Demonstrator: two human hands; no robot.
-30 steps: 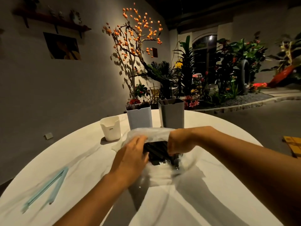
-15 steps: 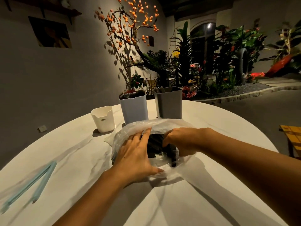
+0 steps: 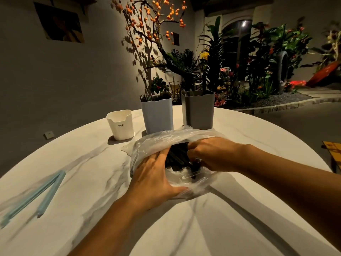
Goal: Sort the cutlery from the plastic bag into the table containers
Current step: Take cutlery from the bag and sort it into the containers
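Plastic bag (image 3: 158, 145) on table (image 3: 77, 182), black cutlery (image 3: 178, 156) inside between both hands. Left hand (image 3: 153, 178) grips bag's near edge; right hand (image 3: 212, 156) fingers curl into the cutlery, grip unclear. Beyond fingertips: blue container (image 3: 157, 115) with dark forks, grey container (image 3: 198, 109), white cup (image 3: 121, 124).

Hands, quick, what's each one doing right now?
Left hand: fingers spread, holding the plastic bag open, thumb against its near edge.
Right hand: fingers curled inside the bag among the black cutlery; grip cannot be told.
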